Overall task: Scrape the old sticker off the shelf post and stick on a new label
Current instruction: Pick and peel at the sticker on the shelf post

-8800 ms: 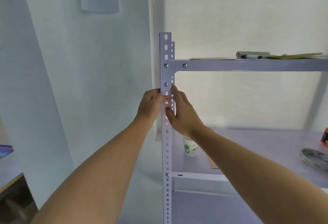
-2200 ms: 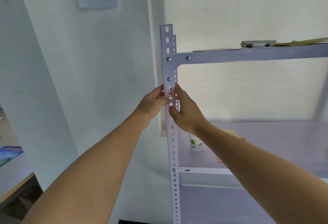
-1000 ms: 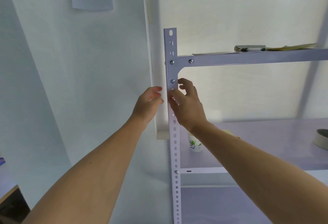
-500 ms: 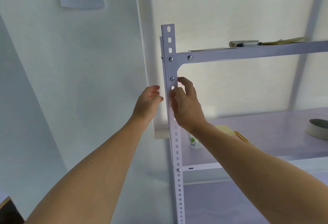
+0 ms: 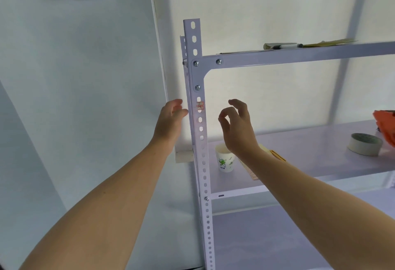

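The white slotted shelf post (image 5: 201, 141) stands upright in the middle of the view. A small sticker with red marks (image 5: 200, 105) sits on its front face, just below the corner bracket's lowest screw. My left hand (image 5: 171, 120) is at the post's left edge, fingers loosely apart, fingertips close to the metal at sticker height. My right hand (image 5: 237, 126) hovers to the right of the post, clear of it, with thumb and forefinger curled towards each other and nothing seen between them.
On the middle shelf (image 5: 299, 162) stand a paper cup (image 5: 224, 159), a yellow pad and card behind my right wrist, a tape roll (image 5: 364, 146) and an orange object (image 5: 385, 126) at the right edge. A marker and papers (image 5: 286, 46) lie on the top shelf.
My right hand has come off the post and moved right, uncovering the sticker. My left hand stays at the post's left edge. The view has swung right.
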